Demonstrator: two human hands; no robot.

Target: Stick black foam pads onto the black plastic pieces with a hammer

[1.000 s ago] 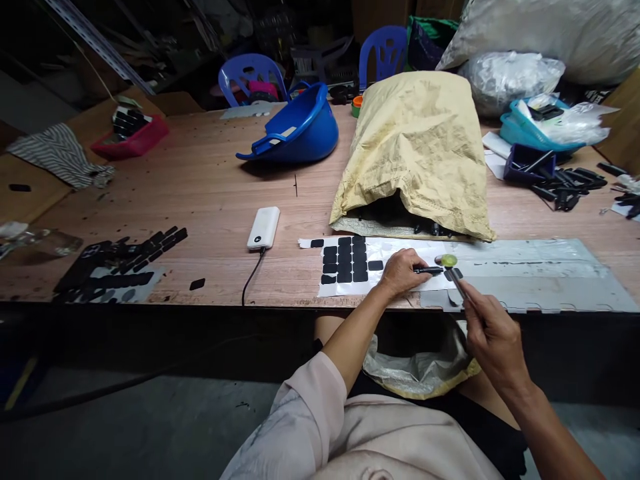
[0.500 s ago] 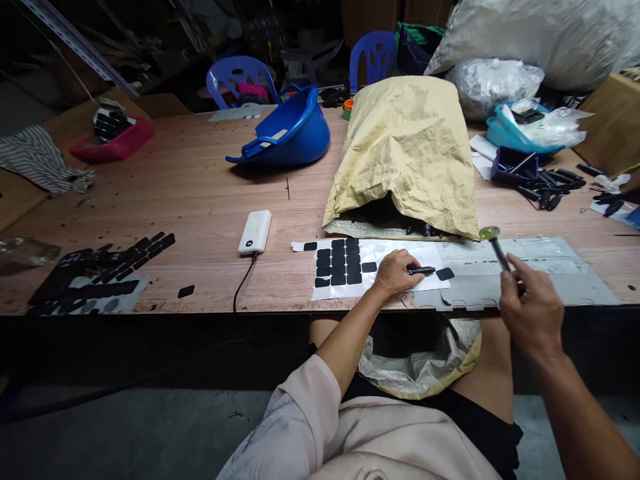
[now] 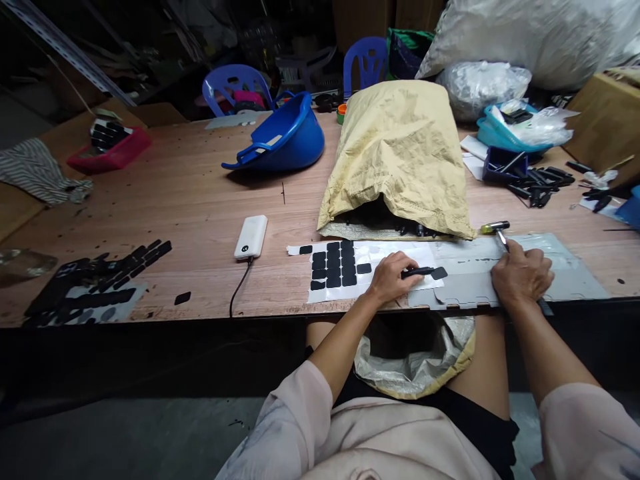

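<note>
The left hand [image 3: 393, 279] is closed round a slim black tube [image 3: 417, 273], pinching it low over a white sheet [image 3: 421, 252] near the front edge of the table [image 3: 195, 200]; the tube points to the right, its tip at a loose black pad [image 3: 439, 273]; the right hand [image 3: 523, 273] is wrapped round the handle of a hammer [image 3: 495, 227], over a grey board [image 3: 475, 287]; the hammer's head, yellowish at one end, lies by the board's far edge, and whether it touches anything cannot be told; black patches [image 3: 341, 263] stand in rows on the left part of the sheet; just behind the sheet a large yellowish sack [image 3: 400, 153] lies with its mouth toward the person, dark pieces showing inside; a second sack [image 3: 415, 387] gapes open between the person's thighs, below the table; to the left are a white power bank [image 3: 251, 237] with a black cable [image 3: 237, 285], and behind it a tilted blue basin [image 3: 300, 143]; to the right, a heap of black pieces [image 3: 543, 181] lies beside a small dark blue box [image 3: 495, 170], near a turquoise tub [image 3: 500, 137] with clear plastic in it.
</note>
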